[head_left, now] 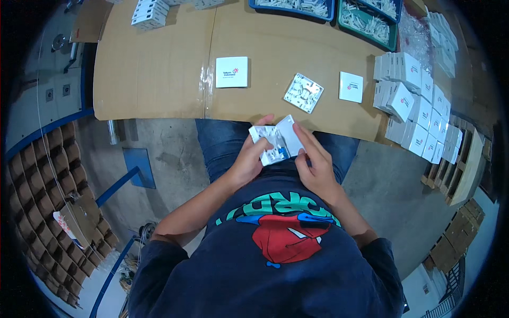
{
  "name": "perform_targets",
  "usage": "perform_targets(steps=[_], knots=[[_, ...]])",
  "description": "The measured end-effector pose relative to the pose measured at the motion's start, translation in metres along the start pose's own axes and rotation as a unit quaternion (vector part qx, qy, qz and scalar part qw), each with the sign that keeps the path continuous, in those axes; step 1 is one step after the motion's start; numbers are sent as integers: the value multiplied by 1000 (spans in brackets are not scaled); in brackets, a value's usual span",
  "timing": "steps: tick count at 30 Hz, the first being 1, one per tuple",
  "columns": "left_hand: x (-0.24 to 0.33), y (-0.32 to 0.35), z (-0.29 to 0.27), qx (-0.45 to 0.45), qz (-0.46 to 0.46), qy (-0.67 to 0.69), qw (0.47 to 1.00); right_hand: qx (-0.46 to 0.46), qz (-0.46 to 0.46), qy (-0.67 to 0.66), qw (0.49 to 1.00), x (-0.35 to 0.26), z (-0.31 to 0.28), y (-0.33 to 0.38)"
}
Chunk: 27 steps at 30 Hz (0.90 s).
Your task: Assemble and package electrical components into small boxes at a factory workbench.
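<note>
Above my lap, close to the table's front edge, my left hand (246, 163) grips a square white plastic box (271, 156) with its thumb reaching inside. Small white parts and a blue piece show in the box. My right hand (318, 168) holds a flat white cover (289, 137), fingers along its outer edge. The cover stands angled against the box's right side; whether the two are joined I cannot tell. On the table ahead lies another box base (304, 93), its moulded inside facing up. Flat white covers with a printed logo, a left cover (231, 72) and a right cover (351, 87), lie to either side.
Stacked white boxes (419, 114) crowd the table's right edge, beside a wooden pallet (460, 164). Blue bin (297, 6) and green bin (371, 29) at the back hold small white parts. More boxes (149, 14) sit far left on the cardboard-covered table (154, 74).
</note>
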<state>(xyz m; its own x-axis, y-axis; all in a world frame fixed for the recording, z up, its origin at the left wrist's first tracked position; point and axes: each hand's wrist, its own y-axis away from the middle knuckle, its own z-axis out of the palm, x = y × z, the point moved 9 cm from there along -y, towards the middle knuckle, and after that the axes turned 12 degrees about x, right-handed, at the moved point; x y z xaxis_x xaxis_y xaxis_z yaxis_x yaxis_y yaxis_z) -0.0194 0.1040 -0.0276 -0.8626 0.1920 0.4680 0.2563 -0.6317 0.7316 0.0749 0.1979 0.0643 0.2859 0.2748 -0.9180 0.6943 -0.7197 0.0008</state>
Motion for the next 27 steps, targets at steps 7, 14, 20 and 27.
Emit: perform_targets(steps=[7,14,20,27], knots=[[32,-21,26,-100,-34,128,986,326,143,-219,908,52,-65,-37],[41,-31,37,-115,-47,100,987,5,154,-133,979,35,0,-67],[37,-35,41,-131,-40,78,987,-72,44,15,996,16,23,-76],[33,-53,19,-81,-78,104,988,48,159,-100,981,46,-17,-90]])
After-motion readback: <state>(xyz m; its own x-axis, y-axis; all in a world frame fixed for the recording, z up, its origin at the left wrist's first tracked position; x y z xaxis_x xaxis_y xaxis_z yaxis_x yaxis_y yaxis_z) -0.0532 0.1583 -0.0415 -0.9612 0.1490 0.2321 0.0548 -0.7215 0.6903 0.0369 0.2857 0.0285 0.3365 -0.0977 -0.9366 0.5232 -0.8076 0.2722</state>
